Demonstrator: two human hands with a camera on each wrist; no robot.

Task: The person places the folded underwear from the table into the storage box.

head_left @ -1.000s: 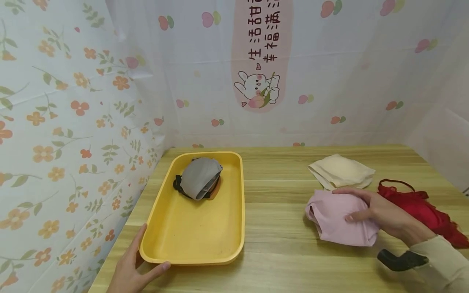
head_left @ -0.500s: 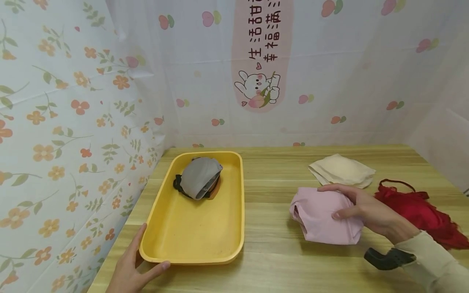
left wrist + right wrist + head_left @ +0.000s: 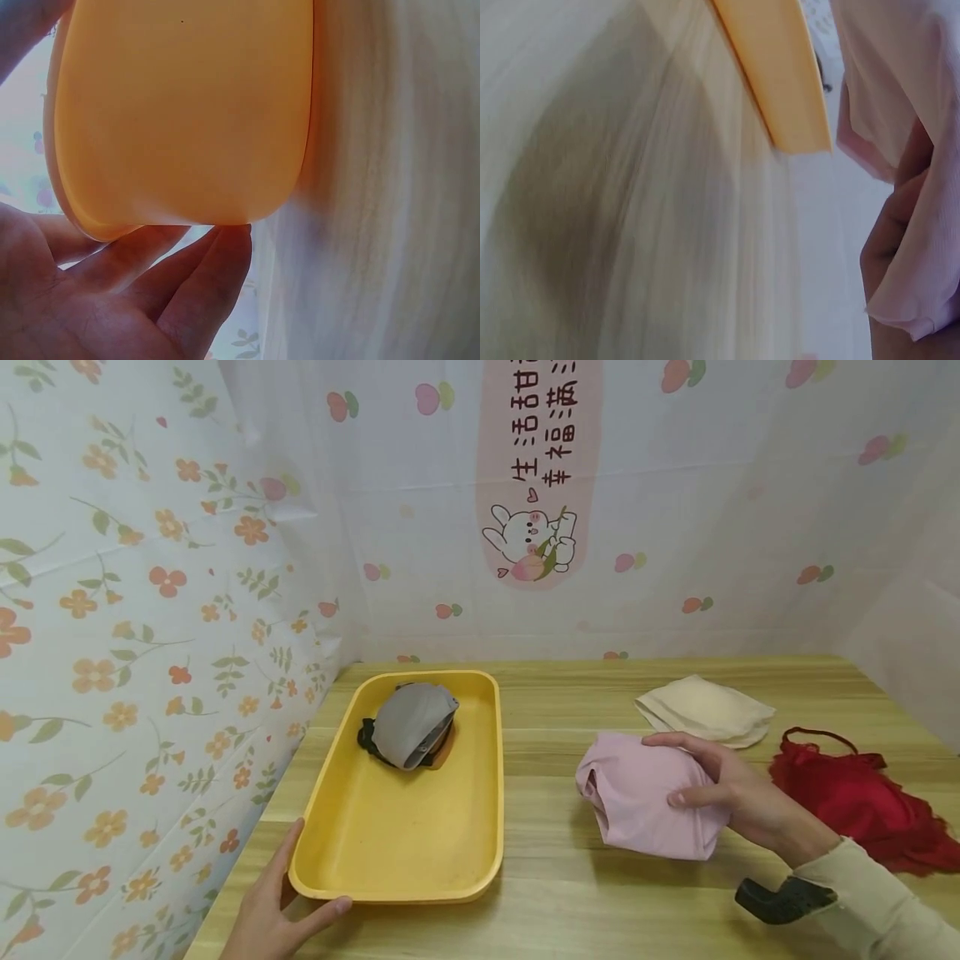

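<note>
My right hand holds a folded pink bra, thumb on its near face and fingers over the far side. It hangs just above the table right of a yellow plastic tray. In the right wrist view, the pink fabric wraps around bent fingers. At the tray's near left corner is my left hand, thumb along the front and extended fingers along the left side. The left wrist view shows those fingertips against the tray's outer wall. A folded grey bra lies at the tray's far end.
On the wooden table, a folded cream bra lies at the back right. Nearer the right edge is a red lace bra. Patterned cloth walls close off the back and sides. A black wrist mount juts below the right sleeve.
My right hand has carried the pink bra left and slightly up, towards the tray. The left hand and the tray stay where they were.
</note>
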